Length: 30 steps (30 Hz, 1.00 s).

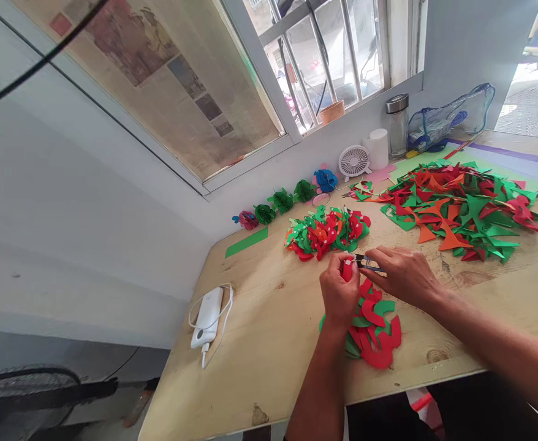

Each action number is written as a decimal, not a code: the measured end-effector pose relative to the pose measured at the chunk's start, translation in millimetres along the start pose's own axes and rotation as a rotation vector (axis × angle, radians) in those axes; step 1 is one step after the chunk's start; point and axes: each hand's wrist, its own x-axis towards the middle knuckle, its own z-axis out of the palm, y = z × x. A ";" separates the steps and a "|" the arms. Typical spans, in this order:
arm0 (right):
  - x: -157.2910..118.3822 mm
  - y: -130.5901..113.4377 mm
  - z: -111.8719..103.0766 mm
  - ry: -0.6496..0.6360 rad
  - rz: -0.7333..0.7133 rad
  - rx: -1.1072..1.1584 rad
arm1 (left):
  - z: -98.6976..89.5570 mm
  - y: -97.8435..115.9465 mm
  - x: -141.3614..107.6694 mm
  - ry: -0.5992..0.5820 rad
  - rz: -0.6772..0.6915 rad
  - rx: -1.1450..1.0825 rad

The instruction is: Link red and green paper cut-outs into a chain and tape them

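My left hand (340,291) pinches a small red paper piece (347,269) with a whitish spot at its top. In my right hand (404,272) is a pair of thread snips (369,264), dark-bladed with a bluish handle, whose tips meet the paper at my left fingertips. Right below both hands lies a loose pile of curved red and green paper pieces (377,334), partly covered by my left hand and forearm. Just beyond my hands sits a heap of red, green and orange cut pieces (326,233) dotted with small white spots.
A large heap of paper offcuts (462,208) spreads over the table's right side. On the left lies a white power bank (207,317) with its cable. Along the wall stand folded paper flowers (281,200), a small fan (354,162) and a glass bottle (397,125).
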 end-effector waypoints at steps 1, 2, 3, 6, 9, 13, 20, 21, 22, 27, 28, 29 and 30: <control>0.0 -0.2 -0.2 -0.003 0.004 -0.002 | 0.1 0.1 0.1 0.001 0.003 -0.006; 0.1 -0.4 -0.4 -0.006 0.006 -0.004 | 0.3 0.0 0.2 0.002 0.005 -0.014; 0.2 -0.6 -0.6 -0.010 0.007 -0.006 | 0.4 -0.3 0.3 0.004 0.004 -0.023; 0.3 -0.8 -1.2 -0.018 0.011 -0.006 | 0.7 -1.6 0.5 0.008 0.001 -0.036; 0.2 -0.6 -1.1 -0.021 0.011 0.000 | 0.9 -2.7 0.6 0.015 -0.001 -0.032; 0.1 -0.5 -0.6 -0.027 0.014 0.006 | 0.9 -3.0 0.7 0.020 -0.006 -0.031; 0.2 -0.5 -1.0 -0.045 0.023 0.011 | 0.0 -2.0 0.8 0.021 -0.012 -0.041; 0.2 -0.5 -1.1 -0.045 0.024 0.010 | -0.1 -2.1 0.9 0.019 -0.012 -0.036; 0.3 -0.5 -1.2 -0.046 0.024 0.011 | -0.2 -2.2 1.0 0.017 -0.013 -0.032; 0.3 -0.1 -0.9 -0.043 0.019 0.026 | -1.5 -2.7 2.5 0.033 -0.016 -0.035; 0.3 0.0 -0.7 -0.040 0.019 0.028 | -2.1 -2.5 2.8 0.041 -0.022 -0.041; 0.4 0.2 -0.5 -0.038 0.021 0.028 | -2.6 -2.0 3.0 0.049 -0.032 -0.055; 0.4 0.5 -0.3 -0.037 0.024 0.028 | -3.1 -1.5 3.2 0.055 -0.049 -0.079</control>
